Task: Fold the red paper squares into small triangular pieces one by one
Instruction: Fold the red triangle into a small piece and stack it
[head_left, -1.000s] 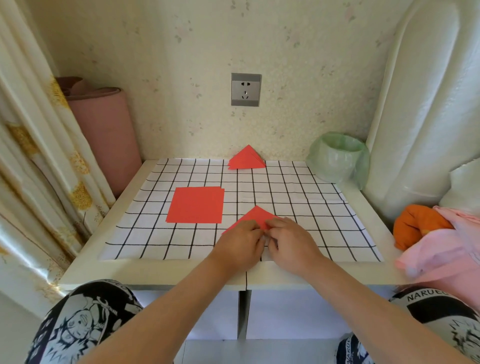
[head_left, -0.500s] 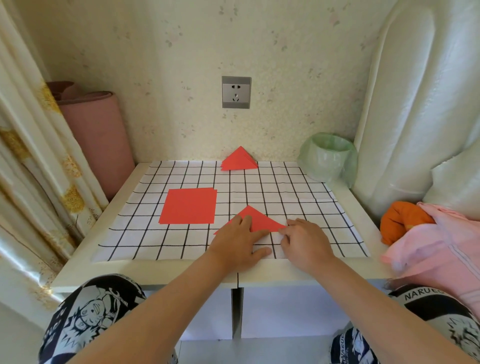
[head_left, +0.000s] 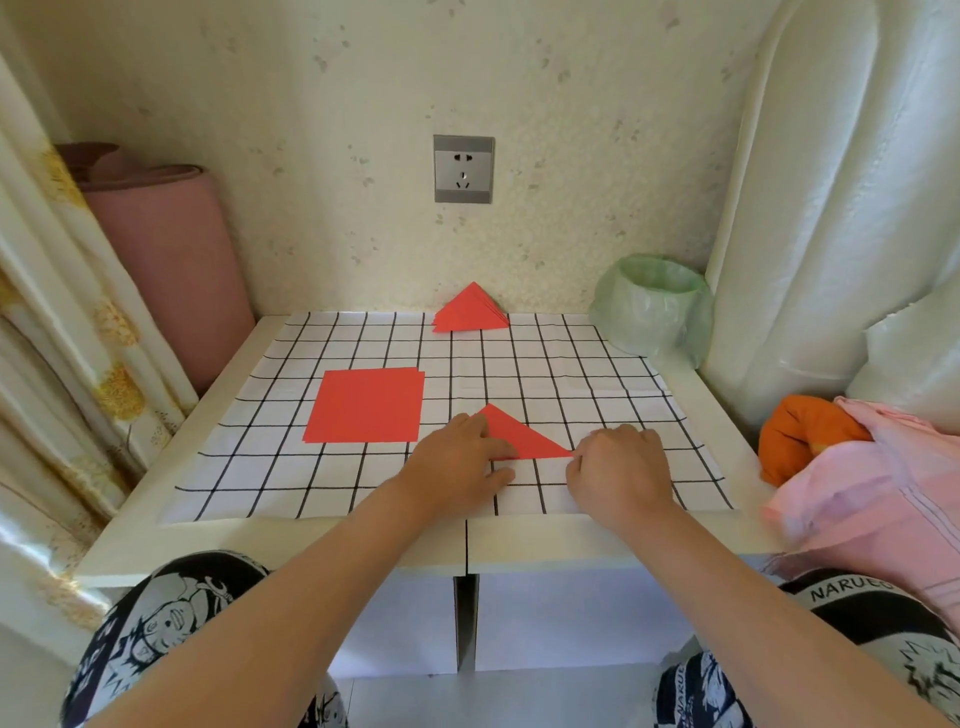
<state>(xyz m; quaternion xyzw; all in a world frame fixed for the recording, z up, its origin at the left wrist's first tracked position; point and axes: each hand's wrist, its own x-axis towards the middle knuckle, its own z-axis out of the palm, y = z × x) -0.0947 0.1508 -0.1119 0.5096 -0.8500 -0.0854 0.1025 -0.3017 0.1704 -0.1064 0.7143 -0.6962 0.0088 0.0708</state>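
Observation:
A red paper folded into a triangle (head_left: 519, 435) lies flat on the checked cloth (head_left: 597, 374) near the table's front. My left hand (head_left: 457, 460) lies flat on its left part, fingers spread. My right hand (head_left: 618, 462) has its fingers curled, with the fingertips pressing the triangle's right corner. A stack of flat red paper squares (head_left: 366, 404) sits left of the triangle. A pile of folded red triangles (head_left: 470, 310) rests at the cloth's far edge by the wall.
A small bin lined with a green bag (head_left: 652, 306) stands at the back right corner. Pink and orange fabric (head_left: 852, 467) bulges over the table's right edge. A pink roll (head_left: 166, 260) leans at the left, curtains beside it.
My hands have spread apart along the fold: the right hand slid right to the triangle's corner, the left flattened on the paper. The camera view shifted slightly.

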